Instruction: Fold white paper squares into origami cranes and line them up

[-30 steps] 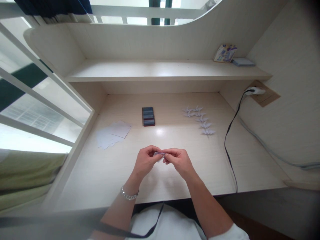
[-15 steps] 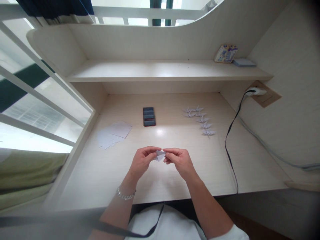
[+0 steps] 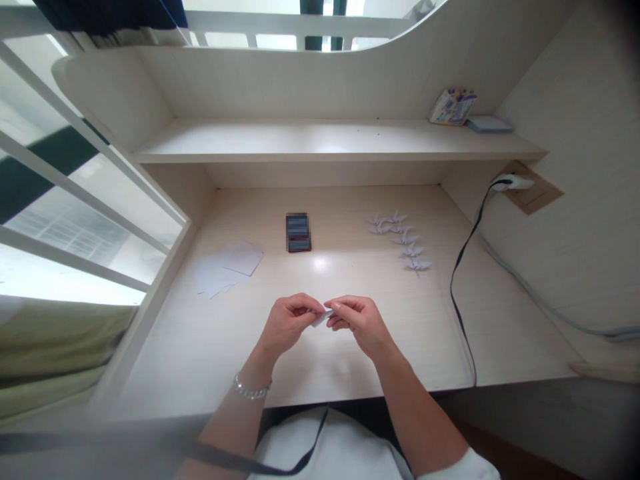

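Note:
A small piece of folded white paper (image 3: 321, 319) is pinched between both hands above the front middle of the desk. My left hand (image 3: 293, 321), with a beaded bracelet at the wrist, grips its left side between thumb and fingers. Closed on the right end is my right hand (image 3: 357, 320), thumb and forefinger together. The fingers cover much of the paper, so its full shape is hidden. Several folded paper cranes (image 3: 404, 239) stand in a curved row at the back right. Loose white paper sheets (image 3: 233, 263) lie overlapping on the left.
A dark, blurred-out rectangular object (image 3: 299, 233) lies at the desk's back middle. A black cable (image 3: 454, 293) runs from the wall socket (image 3: 533, 188) down over the right side of the desk (image 3: 190, 360). The shelf (image 3: 280, 137) above carries a colourful packet (image 3: 453, 107) and a flat stack (image 3: 489, 125).
The folded paper has turned between my fingers, showing less of its face. My left fingers have shifted slightly right and down along it. Cranes and sheets are unmoved.

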Motion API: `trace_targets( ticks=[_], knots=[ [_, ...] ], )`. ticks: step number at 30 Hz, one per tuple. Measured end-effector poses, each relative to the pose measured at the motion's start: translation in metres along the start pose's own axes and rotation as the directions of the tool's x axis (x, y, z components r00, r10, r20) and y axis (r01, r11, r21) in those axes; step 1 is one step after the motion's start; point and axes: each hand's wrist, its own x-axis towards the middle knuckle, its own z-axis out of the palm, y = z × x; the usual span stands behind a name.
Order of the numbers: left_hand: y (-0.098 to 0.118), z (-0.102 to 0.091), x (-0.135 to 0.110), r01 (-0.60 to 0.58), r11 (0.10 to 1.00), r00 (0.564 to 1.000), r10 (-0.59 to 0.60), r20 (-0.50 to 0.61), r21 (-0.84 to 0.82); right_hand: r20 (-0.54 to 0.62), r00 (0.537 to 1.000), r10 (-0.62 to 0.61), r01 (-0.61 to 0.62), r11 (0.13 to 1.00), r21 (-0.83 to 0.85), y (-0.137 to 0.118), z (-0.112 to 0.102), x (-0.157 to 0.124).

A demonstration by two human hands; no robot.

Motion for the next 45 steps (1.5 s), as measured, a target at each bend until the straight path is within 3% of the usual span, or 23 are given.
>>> trace_targets(
  ticks=[3, 13, 22, 29, 33, 37, 45],
  knots=[
    [-0.001, 0.002, -0.001, -0.003, 1.000, 1.000, 0.003, 0.010, 0.018, 0.001, 0.999, -0.039, 0.038, 0.996, -0.082, 0.000, 0.001, 0.002],
    [-0.004, 0.001, 0.001, 0.152, 0.986, 0.988, -0.152, -0.004, -0.069, -0.018, 0.995, -0.095, 0.089, 0.970, -0.228, 0.003, 0.000, 0.000],
    [-0.006, 0.003, 0.003, 0.237, 0.928, 0.967, -0.254, -0.024, -0.287, -0.089, 0.985, -0.150, 0.117, 0.947, -0.298, 0.006, 0.003, -0.001],
    [-0.007, 0.003, 0.006, 0.190, 0.972, 0.977, -0.201, -0.068, -0.142, -0.111, 0.972, -0.207, 0.153, 0.917, -0.369, 0.008, 0.005, -0.004],
    [-0.010, 0.003, 0.007, 0.173, 0.979, 0.980, -0.182, -0.084, -0.107, -0.087, 0.981, -0.175, 0.134, 0.925, -0.356, 0.006, 0.004, -0.004],
    [-0.009, 0.003, 0.006, 0.177, 0.977, 0.982, -0.182, -0.043, -0.116, -0.039, 0.993, -0.114, 0.097, 0.946, -0.310, 0.008, 0.004, -0.001],
    [-0.008, 0.001, 0.002, 0.194, 0.966, 0.978, -0.204, -0.044, -0.169, -0.076, 0.989, -0.125, 0.104, 0.965, -0.240, 0.015, 0.004, 0.003]
  ],
)
